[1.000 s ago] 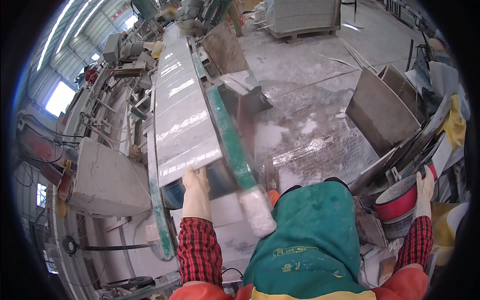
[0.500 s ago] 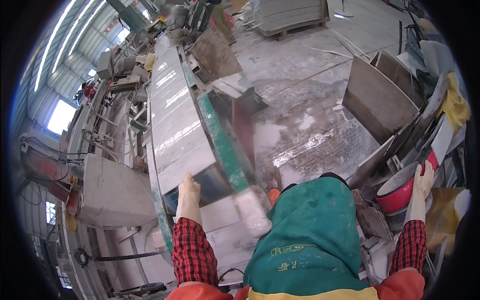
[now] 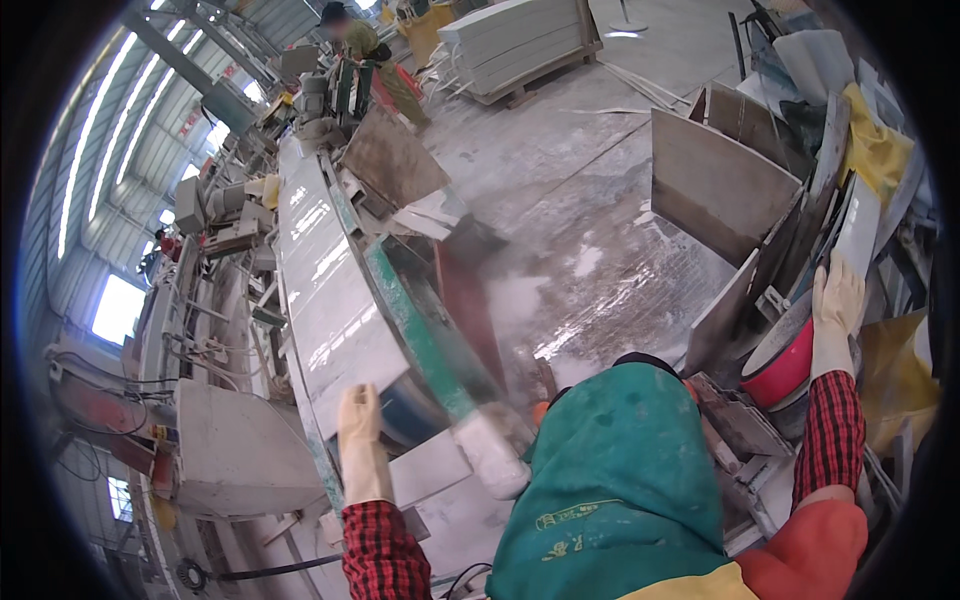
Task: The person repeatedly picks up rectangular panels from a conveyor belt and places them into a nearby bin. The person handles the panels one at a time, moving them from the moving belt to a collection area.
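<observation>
My left hand (image 3: 360, 432), in a pale glove, is closed at the near end of a wet, glossy white slab (image 3: 345, 345) on a long conveyor line. Its fingers curl at the slab's edge, and their tips are partly hidden. Beside that end, a dark blue roller or belt (image 3: 412, 410) shows below the slab. My right hand (image 3: 838, 298), also gloved, lies with fingers stretched out against the lower end of a white strip (image 3: 858, 225). Just left of it sits a round red tub or ring (image 3: 780, 378).
A green rail (image 3: 415, 320) edges the conveyor, ending in a white-coated block (image 3: 492, 455). Brown boards (image 3: 725, 165) lean at the right near yellow cloth (image 3: 880, 145). Stacked white slabs (image 3: 515, 45) rest on a pallet farther off. Another person (image 3: 385, 70) stands at the far machinery.
My left hand and the slab's near end have come closer to me. My right hand has moved up off the red tub's side onto the white strip. The view has shifted slightly.
</observation>
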Demonstrator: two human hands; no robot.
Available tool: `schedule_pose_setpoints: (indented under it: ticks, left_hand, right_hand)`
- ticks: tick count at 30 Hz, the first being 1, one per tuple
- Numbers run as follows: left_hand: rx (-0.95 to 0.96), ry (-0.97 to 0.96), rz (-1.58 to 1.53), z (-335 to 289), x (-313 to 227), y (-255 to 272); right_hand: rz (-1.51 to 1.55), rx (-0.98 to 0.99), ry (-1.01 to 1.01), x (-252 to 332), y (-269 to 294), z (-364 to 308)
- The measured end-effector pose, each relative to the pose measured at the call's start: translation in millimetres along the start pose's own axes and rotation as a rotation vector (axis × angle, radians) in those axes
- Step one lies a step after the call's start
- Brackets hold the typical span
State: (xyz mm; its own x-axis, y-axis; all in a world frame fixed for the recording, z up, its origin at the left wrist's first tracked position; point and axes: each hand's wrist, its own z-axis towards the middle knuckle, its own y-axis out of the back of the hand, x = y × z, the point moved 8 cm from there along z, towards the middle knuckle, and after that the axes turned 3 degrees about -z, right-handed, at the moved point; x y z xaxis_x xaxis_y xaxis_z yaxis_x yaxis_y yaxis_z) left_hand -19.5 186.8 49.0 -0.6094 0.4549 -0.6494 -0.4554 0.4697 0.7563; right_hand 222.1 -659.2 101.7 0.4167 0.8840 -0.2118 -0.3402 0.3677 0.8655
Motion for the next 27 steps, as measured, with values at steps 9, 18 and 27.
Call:
schedule_pose_setpoints:
  ticks: [9, 18, 27]
  left_hand:
    - [0.020, -0.827, 0.191, -43, -138, -134]
    - [-0.024, -0.592, 0.306, -41, -114, -162]
    - [-0.011, -0.579, 0.355, -40, -125, -167]
  right_hand:
    - [0.035, -0.048, -0.044, -11, -43, 28]
    - [0.217, 0.044, -0.125, -26, -76, 51]
    - [0.063, 0.084, -0.180, -48, -85, 72]
